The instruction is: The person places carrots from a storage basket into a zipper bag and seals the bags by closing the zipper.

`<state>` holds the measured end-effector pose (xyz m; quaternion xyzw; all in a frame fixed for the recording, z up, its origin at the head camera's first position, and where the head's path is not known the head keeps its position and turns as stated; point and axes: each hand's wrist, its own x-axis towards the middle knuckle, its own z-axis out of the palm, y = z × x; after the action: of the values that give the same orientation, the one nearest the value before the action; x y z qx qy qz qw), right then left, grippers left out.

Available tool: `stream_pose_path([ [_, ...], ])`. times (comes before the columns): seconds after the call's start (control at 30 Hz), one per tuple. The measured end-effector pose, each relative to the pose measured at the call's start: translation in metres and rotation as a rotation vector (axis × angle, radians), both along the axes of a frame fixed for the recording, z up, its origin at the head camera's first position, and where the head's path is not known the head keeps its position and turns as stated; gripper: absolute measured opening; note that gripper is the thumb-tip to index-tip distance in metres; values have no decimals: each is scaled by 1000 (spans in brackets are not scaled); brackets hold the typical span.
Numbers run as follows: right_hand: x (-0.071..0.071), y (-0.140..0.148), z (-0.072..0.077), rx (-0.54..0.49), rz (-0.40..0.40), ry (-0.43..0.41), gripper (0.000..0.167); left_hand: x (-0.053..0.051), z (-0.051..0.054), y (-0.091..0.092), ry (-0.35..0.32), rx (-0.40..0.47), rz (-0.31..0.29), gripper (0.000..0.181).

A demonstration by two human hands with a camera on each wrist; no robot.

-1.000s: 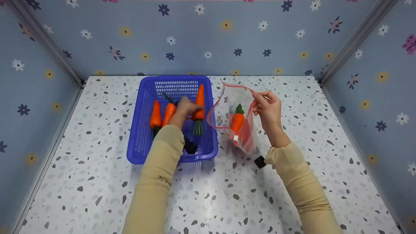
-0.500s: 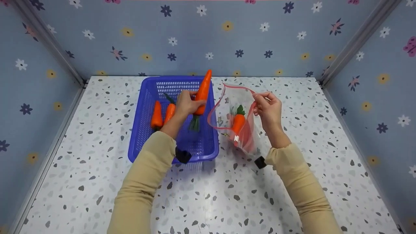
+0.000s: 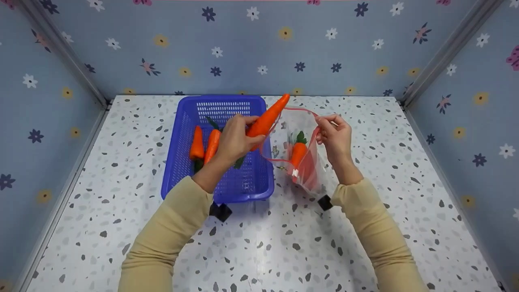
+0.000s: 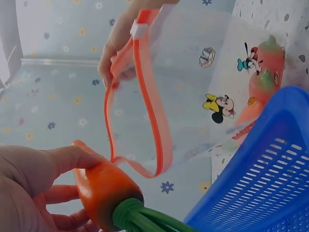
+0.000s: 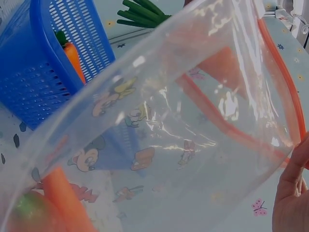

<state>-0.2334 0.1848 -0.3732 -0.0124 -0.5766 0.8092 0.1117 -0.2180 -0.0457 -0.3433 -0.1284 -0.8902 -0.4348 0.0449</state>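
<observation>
My left hand (image 3: 235, 140) grips an orange carrot (image 3: 268, 119) by its thick end, tip pointing up and to the right. In the left wrist view the carrot's green stalks (image 4: 140, 216) trail toward the basket. The carrot is beside the mouth of a clear zip bag (image 4: 188, 87) with a red-edged opening. My right hand (image 3: 335, 134) pinches the bag's right rim, and the mouth stands open. Inside the bag lies another carrot (image 3: 299, 153) with a leafy green top; the left wrist view shows more than one orange item at the bottom.
A blue perforated basket (image 3: 177, 162) stands left of the bag, with several carrots (image 3: 197, 144) in its left half. White speckled tabletop (image 3: 279, 243) lies in front. Flowered walls (image 3: 259, 48) rise at the back and both sides.
My left hand has lifted the carrot out of the basket and carried it right, tilting it toward the bag's mouth. The right hand and bag have stayed nearly still.
</observation>
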Motion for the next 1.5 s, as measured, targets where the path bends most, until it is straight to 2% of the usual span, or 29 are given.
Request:
stream_pose_path([
  [0.13,0,0,0,-4,1,-4,7,11,1,5,29,-91,-15,40],
  [0.3,0,1,0,-10,11,-8,4,18,2,11,38,-210,-38,40],
  [0.63,1,-1,-2,-20,12,13,7,17,9,31,7,-461,-64,37],
  [0.83,0,-3,-2,-29,16,33,3,12,12,46,-2,-558,-83,33],
  [1.1,1,-3,-3,-24,23,36,4,0,12,64,-10,-658,-91,34],
  [1.3,1,-2,-2,-48,23,32,7,-11,8,73,-43,-665,-112,36],
  [1.5,0,-1,-1,-60,17,27,10,-21,1,79,-59,-662,-107,33],
])
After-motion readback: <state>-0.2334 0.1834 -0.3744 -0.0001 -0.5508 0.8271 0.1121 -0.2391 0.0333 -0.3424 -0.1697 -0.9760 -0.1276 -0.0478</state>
